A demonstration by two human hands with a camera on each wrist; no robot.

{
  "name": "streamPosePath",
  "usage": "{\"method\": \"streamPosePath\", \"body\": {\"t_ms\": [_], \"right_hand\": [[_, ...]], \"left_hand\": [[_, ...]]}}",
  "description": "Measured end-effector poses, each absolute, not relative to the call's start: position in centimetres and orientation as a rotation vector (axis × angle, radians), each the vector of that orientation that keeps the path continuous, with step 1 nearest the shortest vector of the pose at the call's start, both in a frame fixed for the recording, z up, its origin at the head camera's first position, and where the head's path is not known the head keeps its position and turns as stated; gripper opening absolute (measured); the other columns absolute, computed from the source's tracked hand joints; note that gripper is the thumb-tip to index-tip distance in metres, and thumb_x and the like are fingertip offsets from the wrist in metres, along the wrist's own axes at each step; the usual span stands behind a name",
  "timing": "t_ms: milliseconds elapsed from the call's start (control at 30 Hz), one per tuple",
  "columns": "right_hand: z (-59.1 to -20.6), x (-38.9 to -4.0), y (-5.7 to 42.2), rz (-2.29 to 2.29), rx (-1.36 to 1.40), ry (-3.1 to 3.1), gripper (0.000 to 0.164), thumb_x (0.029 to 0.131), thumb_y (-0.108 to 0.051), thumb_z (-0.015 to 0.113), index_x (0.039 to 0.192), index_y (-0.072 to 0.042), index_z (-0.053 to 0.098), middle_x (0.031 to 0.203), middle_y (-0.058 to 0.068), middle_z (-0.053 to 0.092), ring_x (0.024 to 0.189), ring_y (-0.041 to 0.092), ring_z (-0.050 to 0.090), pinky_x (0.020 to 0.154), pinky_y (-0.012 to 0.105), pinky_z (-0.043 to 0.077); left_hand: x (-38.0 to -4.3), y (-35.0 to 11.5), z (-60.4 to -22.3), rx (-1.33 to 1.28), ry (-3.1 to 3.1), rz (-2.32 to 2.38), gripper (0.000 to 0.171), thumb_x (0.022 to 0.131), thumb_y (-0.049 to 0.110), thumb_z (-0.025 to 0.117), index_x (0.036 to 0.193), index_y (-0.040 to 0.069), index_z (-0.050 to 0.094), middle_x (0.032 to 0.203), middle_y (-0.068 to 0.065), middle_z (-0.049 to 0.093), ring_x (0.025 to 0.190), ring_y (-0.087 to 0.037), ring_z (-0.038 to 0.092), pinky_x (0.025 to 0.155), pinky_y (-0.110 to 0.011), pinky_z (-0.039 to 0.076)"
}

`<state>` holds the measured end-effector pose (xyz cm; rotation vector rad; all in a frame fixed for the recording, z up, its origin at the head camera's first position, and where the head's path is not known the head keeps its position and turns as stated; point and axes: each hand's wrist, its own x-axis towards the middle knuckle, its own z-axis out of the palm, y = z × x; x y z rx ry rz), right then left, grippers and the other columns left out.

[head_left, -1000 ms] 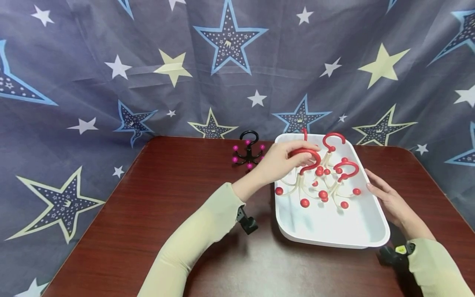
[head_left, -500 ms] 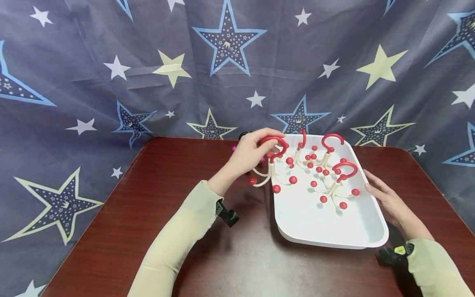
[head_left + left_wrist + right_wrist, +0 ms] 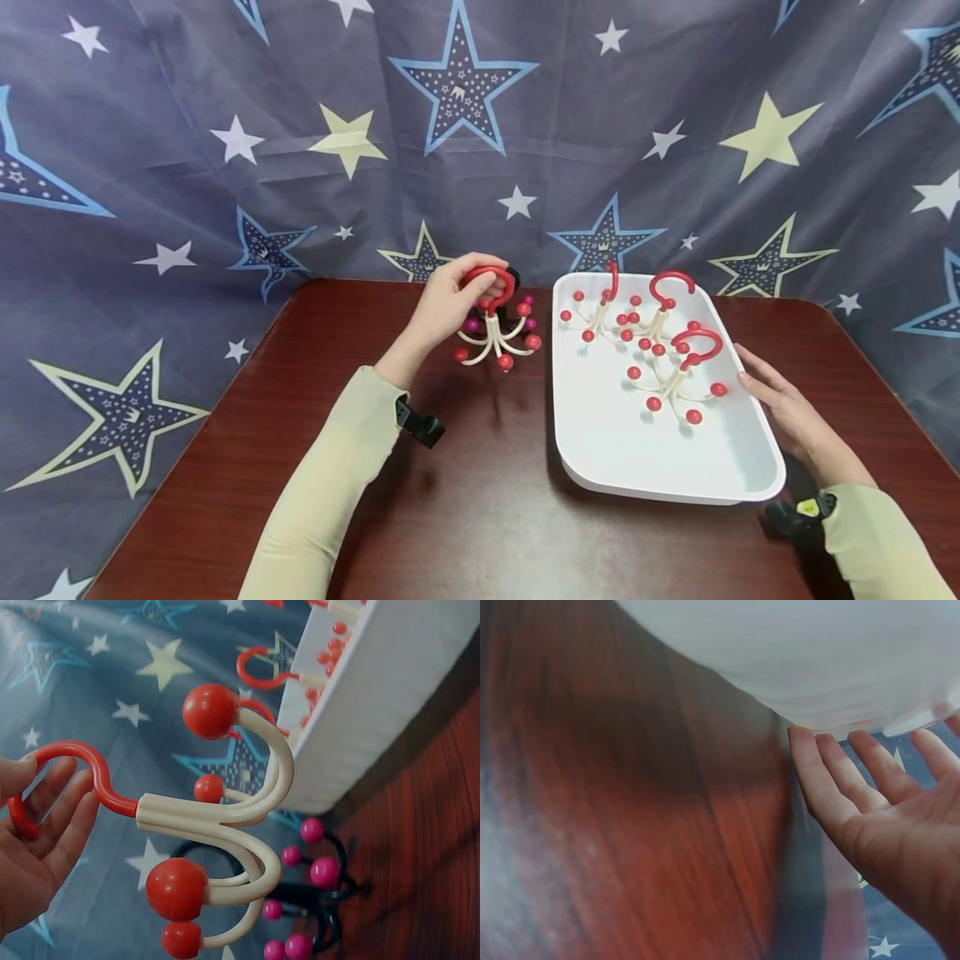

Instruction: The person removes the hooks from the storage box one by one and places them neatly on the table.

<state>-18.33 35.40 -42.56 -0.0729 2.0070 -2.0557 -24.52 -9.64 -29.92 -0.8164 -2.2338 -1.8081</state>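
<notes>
My left hand [image 3: 441,304] holds a cream multi-arm hook hanger [image 3: 492,337] by its red hook, with the red-balled arms pointing down. In the left wrist view, fingers and thumb curl round the red hook [image 3: 88,754]. Behind it on the table stands a black hanger [image 3: 298,894] with magenta balls, mostly covered in the head view. Several more cream and red hangers [image 3: 672,385] stand in a white tray [image 3: 645,467]. At the tray's right side, my right hand [image 3: 787,412] touches the wall with extended fingertips [image 3: 801,735].
The tray sits on the right half of a dark red-brown wooden table [image 3: 480,517]. A grey curtain [image 3: 300,83] with stars hangs right behind the table's back edge.
My left hand has lifted the hanger out over the tray's left rim and carried it left, in front of the black hanger. The right hand stays at the tray.
</notes>
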Motion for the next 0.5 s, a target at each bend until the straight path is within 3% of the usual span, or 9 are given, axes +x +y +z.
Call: {"method": "streamPosePath", "body": {"t_ms": [300,500], "right_hand": [[-42.5,-18.1,35.3,-2.090,-0.085,1.948,0.058,0.097,-0.023,0.040,0.146,-0.030,0.011,0.105,-0.028,0.050,0.092,-0.003,0.059,0.072,0.024,0.052],[-42.4,-18.2,35.3,-2.096,-0.093,1.956,0.057,0.097,-0.022,0.040,0.146,-0.030,0.013,0.105,-0.028,0.051,0.091,-0.002,0.059,0.071,0.025,0.052]], "left_hand": [[-24.3,-12.3,-29.8,-0.710,-2.254,-1.727,0.023,0.090,0.000,0.052,0.109,-0.009,0.059,0.091,-0.029,0.063,0.083,-0.034,0.062,0.072,-0.042,0.052],[-25.5,-13.7,-30.4,-0.599,-2.286,-1.672,0.021,0.090,0.002,0.052,0.107,-0.007,0.060,0.092,-0.028,0.063,0.083,-0.029,0.062,0.065,-0.017,0.048]]}}
